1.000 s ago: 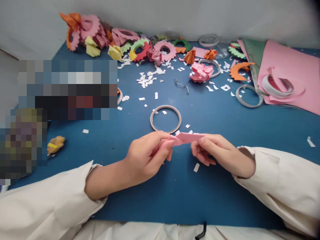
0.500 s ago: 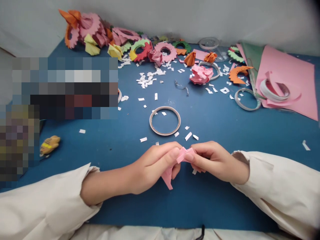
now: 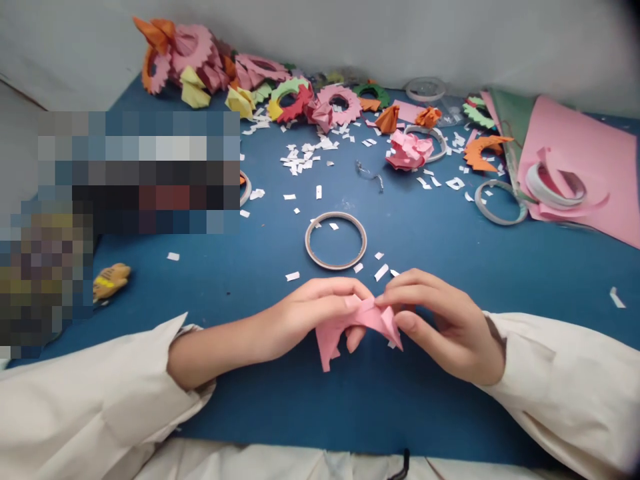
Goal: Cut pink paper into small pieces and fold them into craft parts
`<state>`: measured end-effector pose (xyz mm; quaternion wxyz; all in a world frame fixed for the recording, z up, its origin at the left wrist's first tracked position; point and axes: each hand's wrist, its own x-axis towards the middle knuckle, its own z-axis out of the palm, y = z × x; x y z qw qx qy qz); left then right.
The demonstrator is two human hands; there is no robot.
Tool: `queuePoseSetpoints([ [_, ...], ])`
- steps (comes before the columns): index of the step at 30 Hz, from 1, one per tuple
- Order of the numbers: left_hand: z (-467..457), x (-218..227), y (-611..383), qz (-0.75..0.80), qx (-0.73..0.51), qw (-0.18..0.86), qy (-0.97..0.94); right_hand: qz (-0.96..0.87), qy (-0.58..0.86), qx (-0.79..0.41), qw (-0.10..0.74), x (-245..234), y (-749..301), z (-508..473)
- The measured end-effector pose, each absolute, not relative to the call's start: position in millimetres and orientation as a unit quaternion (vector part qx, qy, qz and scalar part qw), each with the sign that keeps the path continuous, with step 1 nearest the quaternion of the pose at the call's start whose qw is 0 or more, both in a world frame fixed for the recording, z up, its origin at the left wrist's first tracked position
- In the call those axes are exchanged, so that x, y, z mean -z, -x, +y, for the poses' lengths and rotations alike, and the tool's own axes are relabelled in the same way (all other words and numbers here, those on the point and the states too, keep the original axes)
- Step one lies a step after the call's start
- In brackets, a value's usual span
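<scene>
My left hand (image 3: pixel 305 317) pinches a pink folded paper piece (image 3: pixel 330 333), an arc of interlocked strips with pointed ends, above the blue table. Part of it is hidden behind the left thumb and fingers. On the arc's right side, my right hand (image 3: pixel 445 327) has its fingers spread, with the index fingertip against the paper and the thumb apart from it. Just beyond both hands, a flat tape ring (image 3: pixel 307 241) lies on the table with small white paper scraps (image 3: pixel 381 272) around it.
Folded paper rings (image 3: pixel 345 93) in pink, green and orange line the back. A crumpled pink paper (image 3: pixel 407 150) leans by another tape roll (image 3: pixel 440 141). Pink sheets (image 3: pixel 590 147) lie at the right, with a tape roll (image 3: pixel 540 193) on them. A yellowish striped object (image 3: pixel 113 281) sits at left.
My right hand has loosened its pinch and spread its fingers, showing the right end of the pink arc. The left hand keeps its hold. The view has shifted slightly.
</scene>
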<state>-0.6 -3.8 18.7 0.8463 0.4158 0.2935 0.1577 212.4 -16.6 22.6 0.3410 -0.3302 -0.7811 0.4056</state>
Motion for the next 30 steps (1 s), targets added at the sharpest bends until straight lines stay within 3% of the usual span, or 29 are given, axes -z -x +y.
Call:
queuePoseSetpoints([
  [15,-6.5,-21.6,-3.2,0.338,-0.155,0.795,-0.479,-0.574,0.323,-0.703,0.269,-21.3,-210.2,-5.7],
  [23,-8.1,-26.6,-5.7,0.345,-0.135,0.769,-0.520,-0.589,0.363,-0.684,0.233,-19.3,-208.5,-10.3],
  [30,-8.9,-24.9,-6.9,0.361,-0.150,0.763,-0.515,-0.667,0.335,-0.603,0.281,-17.0,-207.8,-8.9],
])
